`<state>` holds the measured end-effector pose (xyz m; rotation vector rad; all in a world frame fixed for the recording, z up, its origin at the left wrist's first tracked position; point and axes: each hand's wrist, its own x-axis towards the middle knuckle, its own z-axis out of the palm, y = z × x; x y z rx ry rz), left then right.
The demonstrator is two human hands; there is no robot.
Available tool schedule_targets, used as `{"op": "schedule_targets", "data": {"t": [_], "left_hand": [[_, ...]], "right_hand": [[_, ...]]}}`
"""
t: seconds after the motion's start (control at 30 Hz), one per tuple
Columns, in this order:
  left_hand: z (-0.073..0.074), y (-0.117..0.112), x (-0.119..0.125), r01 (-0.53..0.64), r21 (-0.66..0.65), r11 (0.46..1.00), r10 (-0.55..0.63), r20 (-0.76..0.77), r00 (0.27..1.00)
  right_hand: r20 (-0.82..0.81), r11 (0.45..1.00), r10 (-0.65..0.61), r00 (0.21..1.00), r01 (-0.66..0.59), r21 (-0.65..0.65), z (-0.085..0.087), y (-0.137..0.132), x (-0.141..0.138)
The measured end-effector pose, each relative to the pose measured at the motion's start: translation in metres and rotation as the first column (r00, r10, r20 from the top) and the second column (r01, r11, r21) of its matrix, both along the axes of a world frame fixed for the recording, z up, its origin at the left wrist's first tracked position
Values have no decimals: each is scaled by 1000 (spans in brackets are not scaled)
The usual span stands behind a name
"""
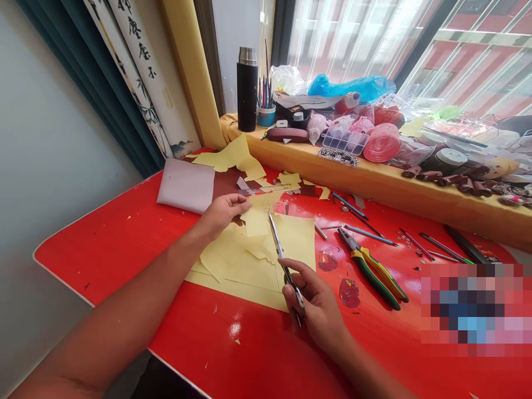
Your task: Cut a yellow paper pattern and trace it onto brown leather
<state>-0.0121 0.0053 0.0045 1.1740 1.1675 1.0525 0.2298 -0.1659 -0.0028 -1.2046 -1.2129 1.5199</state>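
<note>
My right hand is closed round the handles of a pair of scissors, whose blades point away from me over yellow paper lying on the red table. My left hand rests at the far edge of the paper, fingers pinching a small yellow piece. More yellow scraps lie further back.
Green-and-yellow pliers lie right of the scissors. Thin tools and pens are scattered beyond. A pale pad sits at the back left. The yellow sill holds a black flask, a brush cup and craft clutter.
</note>
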Motion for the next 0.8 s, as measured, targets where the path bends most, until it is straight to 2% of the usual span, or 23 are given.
{"op": "schedule_targets", "data": {"t": [0.17,0.33,0.43,0.63,0.8], "left_hand": [[-3,3,-2,-15,11,1000,14,17,1000],[-7,8,-6,-99,28,995,98,29,995],[-7,9,-7,-104,31,994,103,17,994],[-1,-1,-1,39,15,999,-39,3,999],[5,-12,5,196,-13,981,-196,15,981]], "right_hand": [[-27,1000,4,1000,-4,0,1,0,-1],[-15,1000,4,1000,-4,14,3,-2,-2],[-28,1000,-14,999,15,15,1,-2,-2],[-25,981,-190,982,191,40,0,5,0],[-17,955,-294,956,294,42,-2,11,4]]}}
